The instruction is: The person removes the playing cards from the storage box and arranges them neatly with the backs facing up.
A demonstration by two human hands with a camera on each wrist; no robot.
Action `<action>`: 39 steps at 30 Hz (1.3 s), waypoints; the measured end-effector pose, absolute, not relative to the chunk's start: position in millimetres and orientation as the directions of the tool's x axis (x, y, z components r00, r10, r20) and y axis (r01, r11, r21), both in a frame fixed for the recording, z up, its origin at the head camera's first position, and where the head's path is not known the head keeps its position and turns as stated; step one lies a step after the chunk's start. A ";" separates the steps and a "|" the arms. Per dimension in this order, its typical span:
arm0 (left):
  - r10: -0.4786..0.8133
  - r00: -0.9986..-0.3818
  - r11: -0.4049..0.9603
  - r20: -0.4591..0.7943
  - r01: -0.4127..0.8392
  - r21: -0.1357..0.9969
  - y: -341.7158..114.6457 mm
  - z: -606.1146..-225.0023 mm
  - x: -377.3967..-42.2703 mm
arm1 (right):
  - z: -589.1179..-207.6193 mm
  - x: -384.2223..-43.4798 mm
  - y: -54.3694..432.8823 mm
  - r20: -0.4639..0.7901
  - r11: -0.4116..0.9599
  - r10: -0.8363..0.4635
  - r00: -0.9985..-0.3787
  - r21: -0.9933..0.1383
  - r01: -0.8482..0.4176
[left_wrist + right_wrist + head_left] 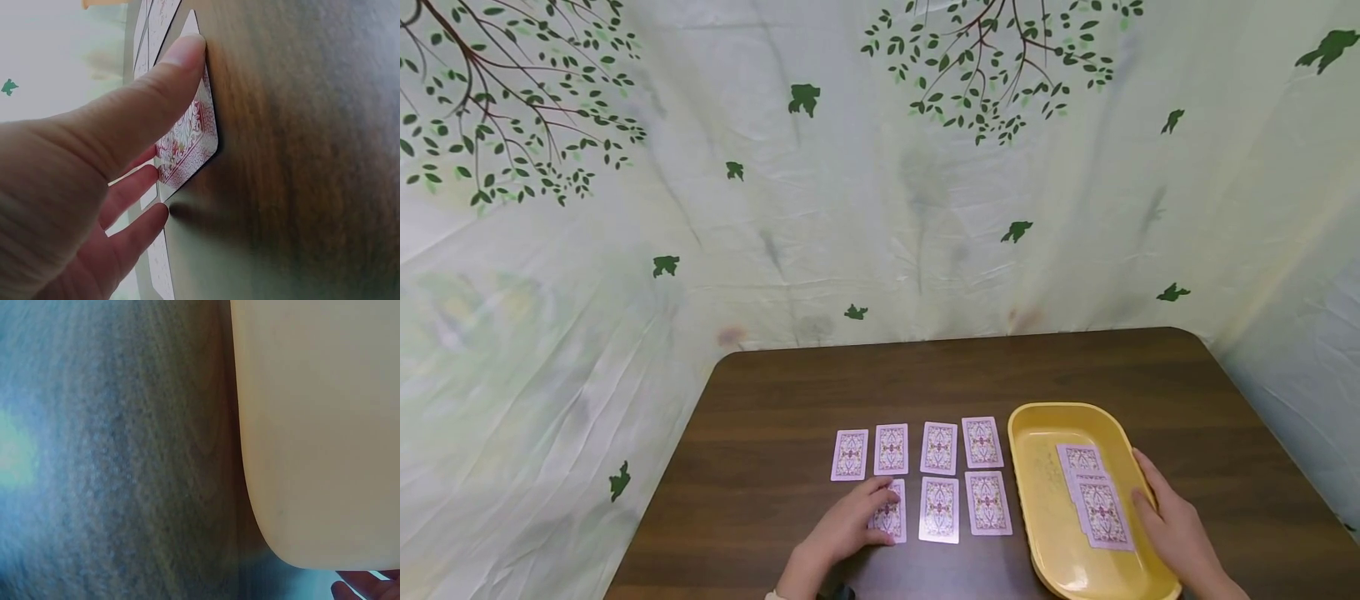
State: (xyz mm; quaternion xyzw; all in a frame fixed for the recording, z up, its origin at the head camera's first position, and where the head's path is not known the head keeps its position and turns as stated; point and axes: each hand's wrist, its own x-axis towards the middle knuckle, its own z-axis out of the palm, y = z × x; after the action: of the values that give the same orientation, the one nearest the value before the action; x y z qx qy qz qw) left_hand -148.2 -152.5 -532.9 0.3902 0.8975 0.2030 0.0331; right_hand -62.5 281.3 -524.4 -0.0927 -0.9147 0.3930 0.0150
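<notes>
My left hand spans the leftmost playing card of the near row, its thumb at the near edge and fingers at the far edge. In the left wrist view, the thumb overlaps that patterned card, with fingertips along its other side. The right hand grips the right rim of a yellow tray, thumb over the edge. A few overlapping face-down cards lie inside the tray. Only fingertips show past the tray wall in the right wrist view.
Several more face-down cards stand in two rows on the brown table: a far row and a near row. The tray sits right of them. A pale cloth with printed leaves hangs behind the table.
</notes>
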 end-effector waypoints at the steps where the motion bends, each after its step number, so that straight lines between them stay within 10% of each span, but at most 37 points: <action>1: 0.715 -0.692 0.611 0.101 0.688 0.392 -152.6 -532.8 -148.6 | -524.4 -62.6 281.4 -0.042 0.676 0.181 -0.983 -0.721 0.155; 19: 0.711 -0.654 0.574 0.259 0.753 0.322 -106.0 -503.5 -153.0 | -525.4 -61.3 284.1 -0.045 0.671 0.184 -0.982 -0.725 0.159; 29: 0.775 -0.457 0.413 0.436 0.889 0.198 1.9 -480.4 -145.9 | -525.7 -63.9 283.7 -0.016 0.684 0.170 -0.985 -0.718 0.129; 39: 0.841 -0.518 0.486 0.158 0.850 0.200 84.7 -483.9 -129.1 | -528.6 -63.1 282.9 0.127 0.722 0.170 -0.977 -0.691 0.036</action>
State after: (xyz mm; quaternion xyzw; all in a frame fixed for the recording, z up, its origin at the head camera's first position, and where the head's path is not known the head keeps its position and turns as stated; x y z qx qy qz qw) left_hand -129.1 84.7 -483.9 0.4905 0.8619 0.1272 -0.0194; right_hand -63.1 282.9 -528.6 -0.0556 -0.9234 0.3687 0.0907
